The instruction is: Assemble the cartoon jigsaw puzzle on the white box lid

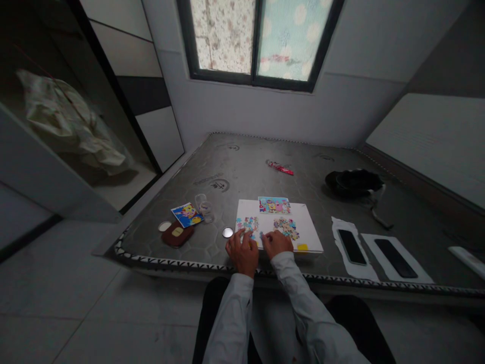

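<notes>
My left hand (242, 251) rests with spread fingers at the near left corner of a white puzzle board (303, 237). Its fingertips touch the board beside a loose cluster of colourful jigsaw pieces (249, 225). My right hand (276, 242) lies close by, its fingertips on a small blue piece (261, 235). I cannot tell whether they grip it. A second cluster of jigsaw pieces (286, 228) sits further right on the board. A cartoon picture card (274, 205) lies against the board's far edge.
Everything lies on a grey mattress (242, 172) with a patterned border. To the left are a small picture box (187, 215), clear plastic cups (204, 208), a brown pouch (177, 234) and a round metal lid (228, 232). Two phones (352, 246) lie on white sheets to the right.
</notes>
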Tool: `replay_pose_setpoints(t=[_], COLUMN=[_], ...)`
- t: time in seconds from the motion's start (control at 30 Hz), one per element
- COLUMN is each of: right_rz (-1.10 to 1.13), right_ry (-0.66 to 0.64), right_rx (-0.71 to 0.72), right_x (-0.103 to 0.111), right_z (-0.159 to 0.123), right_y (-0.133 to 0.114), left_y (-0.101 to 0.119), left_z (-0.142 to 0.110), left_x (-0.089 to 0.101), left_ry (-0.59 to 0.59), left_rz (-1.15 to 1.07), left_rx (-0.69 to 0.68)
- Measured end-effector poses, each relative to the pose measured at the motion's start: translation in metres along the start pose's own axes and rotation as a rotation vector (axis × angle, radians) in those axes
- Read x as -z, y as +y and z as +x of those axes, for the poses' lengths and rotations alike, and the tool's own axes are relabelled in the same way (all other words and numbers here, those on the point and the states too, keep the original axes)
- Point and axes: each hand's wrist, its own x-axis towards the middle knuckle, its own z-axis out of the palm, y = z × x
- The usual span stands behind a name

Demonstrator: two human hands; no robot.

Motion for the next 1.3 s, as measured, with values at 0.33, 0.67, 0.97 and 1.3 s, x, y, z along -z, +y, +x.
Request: replay_pose_setpoints(t=[0.33, 0.67, 0.97, 1.3], right_rz=[-0.01, -0.069, -0.15, -0.196], right_ry=[-0.033, 0.003, -0.029, -0.035], right_rx=[0.133, 0.077, -0.033, -0.014], right_x=[0.0, 0.007, 0.017, 0.019], right_z=[-0.005, -0.004, 0.008, 0.018], right_y=[0.005, 0.02, 0.037, 0.029], left_y=[-0.002, 0.0, 0.006, 0.002], left_z=[-0.001, -0.003, -0.008, -0.006], left_x=[-0.003, -0.001, -0.004, -0.004], left_ry=[0.01, -0.032, -0.056, -0.008], left_rz=[-0.015, -0.058, -0.114, -0.113], left_rx=[0.008, -0.041, -0.081, -0.056])
